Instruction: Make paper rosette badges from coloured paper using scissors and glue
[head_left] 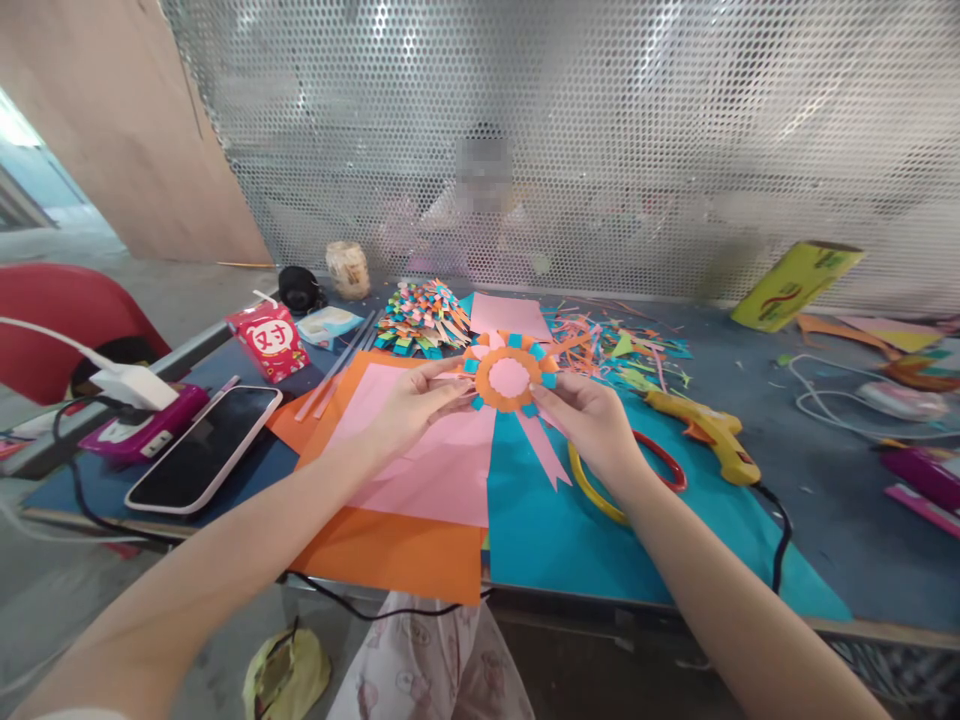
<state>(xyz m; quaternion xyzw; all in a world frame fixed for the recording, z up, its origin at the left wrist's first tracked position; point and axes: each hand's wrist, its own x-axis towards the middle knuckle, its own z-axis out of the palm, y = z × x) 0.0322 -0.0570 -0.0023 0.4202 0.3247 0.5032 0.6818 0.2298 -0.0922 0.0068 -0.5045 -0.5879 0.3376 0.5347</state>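
Between my two hands I hold up a paper rosette (pixel 509 378) with a pink centre, an orange scalloped ring, blue and orange loops around the edge and pink ribbon tails hanging down. My left hand (pixel 427 400) pinches its left edge with thumb and fingers. On the lower right edge, my right hand (pixel 585 415) grips it, thumb in front. Beneath lie pink paper (pixel 420 480), orange paper (pixel 390 555) and a blue sheet (pixel 570 550). Scissors with yellow and red handles (pixel 600 498) rest on the blue sheet, partly hidden by my right hand and forearm.
A yellow glue gun (pixel 709 432) lies to the right, its black cord over the table edge. Behind are a pile of folded paper pieces (pixel 421 318) and paper scraps (pixel 622 345). A phone (pixel 204 450), power strip (pixel 142 425) and red drink carton (pixel 268 340) are at left; a yellow-green canister (pixel 795 287) stands right.
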